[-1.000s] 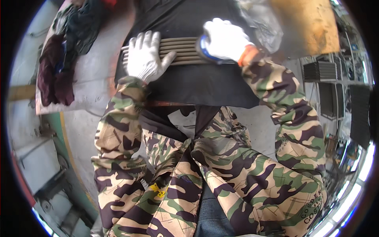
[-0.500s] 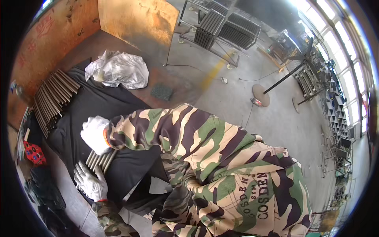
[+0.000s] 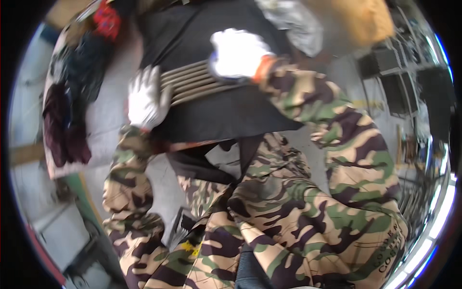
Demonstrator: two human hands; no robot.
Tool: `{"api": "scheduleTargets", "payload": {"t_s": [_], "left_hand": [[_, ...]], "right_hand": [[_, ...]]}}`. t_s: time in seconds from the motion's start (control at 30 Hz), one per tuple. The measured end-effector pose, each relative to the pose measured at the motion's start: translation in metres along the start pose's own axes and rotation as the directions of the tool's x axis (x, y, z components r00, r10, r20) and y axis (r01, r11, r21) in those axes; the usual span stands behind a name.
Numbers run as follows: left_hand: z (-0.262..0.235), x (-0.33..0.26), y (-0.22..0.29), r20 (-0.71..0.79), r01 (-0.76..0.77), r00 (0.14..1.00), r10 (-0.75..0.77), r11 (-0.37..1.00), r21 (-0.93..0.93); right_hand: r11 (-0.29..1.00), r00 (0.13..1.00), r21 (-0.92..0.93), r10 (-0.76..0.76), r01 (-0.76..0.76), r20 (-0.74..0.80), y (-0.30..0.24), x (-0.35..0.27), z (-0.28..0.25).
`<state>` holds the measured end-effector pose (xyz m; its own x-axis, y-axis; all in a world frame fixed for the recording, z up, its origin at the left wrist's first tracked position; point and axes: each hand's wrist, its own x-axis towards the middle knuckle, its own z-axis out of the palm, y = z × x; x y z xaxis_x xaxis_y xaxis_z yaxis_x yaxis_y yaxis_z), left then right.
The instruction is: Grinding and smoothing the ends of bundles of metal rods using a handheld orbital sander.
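Swung back over the black-covered counter [image 3: 226, 120] since half a second ago. Left hand [image 3: 144, 98] and right hand [image 3: 238, 53] again pressed flat, open, on bundled metal rods [image 3: 192, 84].

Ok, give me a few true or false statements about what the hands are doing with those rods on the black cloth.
1. Both hands wear white gloves. True: left hand, right hand.
2. The rods lie on a black cloth. True.
3. The right hand rests on a red bucket. False: it lies on the rods.
4. The sleeves are plain blue. False: the sleeves are camouflage.
5. The left hand is at the rods' left end. True.
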<state>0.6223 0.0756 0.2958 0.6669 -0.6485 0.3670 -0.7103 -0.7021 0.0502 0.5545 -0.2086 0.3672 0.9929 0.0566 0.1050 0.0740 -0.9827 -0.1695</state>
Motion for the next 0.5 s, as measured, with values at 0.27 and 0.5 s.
{"api": "scheduleTargets", "payload": {"t_s": [0.27,0.5], "left_hand": [[0.000,0.000,0.001,-0.086,0.119,0.990,-0.114,0.992,0.048],[-0.004,0.002,0.002,-0.072,0.151,0.986,-0.149,0.989,0.014]], "right_hand": [[0.998,0.995,-0.059,-0.029,0.035,0.099,-0.030,0.036,-0.006],[0.990,0.995,-0.127,-0.051,0.063,0.091,-0.033,0.042,-0.005]]}}
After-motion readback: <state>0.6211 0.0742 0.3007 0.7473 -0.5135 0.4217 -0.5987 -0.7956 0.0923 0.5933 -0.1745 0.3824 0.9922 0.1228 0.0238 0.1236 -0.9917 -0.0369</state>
